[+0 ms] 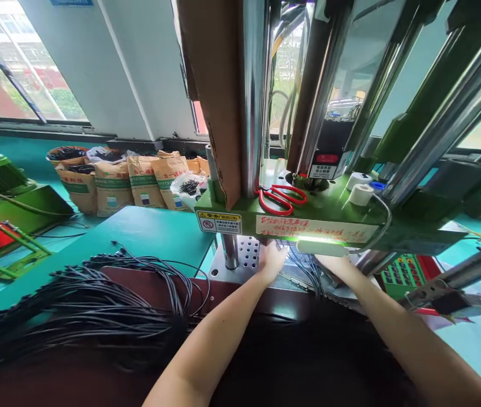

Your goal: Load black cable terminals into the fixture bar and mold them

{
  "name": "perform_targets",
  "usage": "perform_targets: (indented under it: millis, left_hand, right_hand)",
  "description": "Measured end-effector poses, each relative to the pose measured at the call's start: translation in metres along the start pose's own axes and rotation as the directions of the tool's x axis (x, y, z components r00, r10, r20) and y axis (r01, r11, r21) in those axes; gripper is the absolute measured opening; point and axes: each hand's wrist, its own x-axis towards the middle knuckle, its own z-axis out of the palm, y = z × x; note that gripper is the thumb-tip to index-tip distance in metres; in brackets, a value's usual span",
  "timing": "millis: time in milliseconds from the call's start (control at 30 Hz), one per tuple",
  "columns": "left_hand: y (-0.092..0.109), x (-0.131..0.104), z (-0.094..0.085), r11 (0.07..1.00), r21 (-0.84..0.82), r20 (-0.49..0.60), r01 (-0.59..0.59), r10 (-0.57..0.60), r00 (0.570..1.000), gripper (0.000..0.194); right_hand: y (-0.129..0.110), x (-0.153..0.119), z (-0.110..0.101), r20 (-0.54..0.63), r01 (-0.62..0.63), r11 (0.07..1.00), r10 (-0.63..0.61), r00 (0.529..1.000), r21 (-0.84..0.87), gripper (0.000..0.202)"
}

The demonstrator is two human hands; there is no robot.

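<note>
Both of my arms reach under the green plate [232,210] of an upright press. My left hand [272,260] is beside the perforated metal bed [246,251], left of several thin dark cables [308,270]. On the other side of these cables is my right hand [334,264], partly covered by a white lamp bar [323,248]. The fingers of both hands are hidden or too unclear to read, so I cannot make out what they hold. The cables run from the press bed down toward me, over the front of the brown board [227,294].
A large bundle of black cables [108,305] lies to the left on the teal table [155,232]. Red-handled scissors [280,200] and white rolls [361,194] rest on the press plate. Steel columns [254,96] rise ahead. Filled sacks [113,183] stand by the wall.
</note>
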Motion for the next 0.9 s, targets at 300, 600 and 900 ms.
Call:
perform_targets:
  millis: [300, 600, 900]
  left_hand:
    - [-0.004, -0.007, -0.009, 0.835, 0.517, -0.077, -0.188, 0.264, 0.962, 0.038]
    - [0.004, -0.004, -0.005, 0.697, 0.698, -0.099, -0.167, 0.324, 0.941, 0.031]
    - [0.012, -0.008, 0.01, 0.604, 0.745, -0.002, -0.283, 0.427, 0.904, 0.03]
  right_hand:
    - [-0.012, -0.009, 0.023, -0.209, -0.107, 0.987, 0.08, 0.975, -0.12, 0.031]
    - [-0.016, -0.004, 0.019, -0.217, -0.102, 0.979, 0.062, 0.974, -0.178, 0.033]
    - [-0.038, -0.007, 0.016, -0.171, -0.01, 0.972, -0.031, 0.985, -0.234, 0.024]
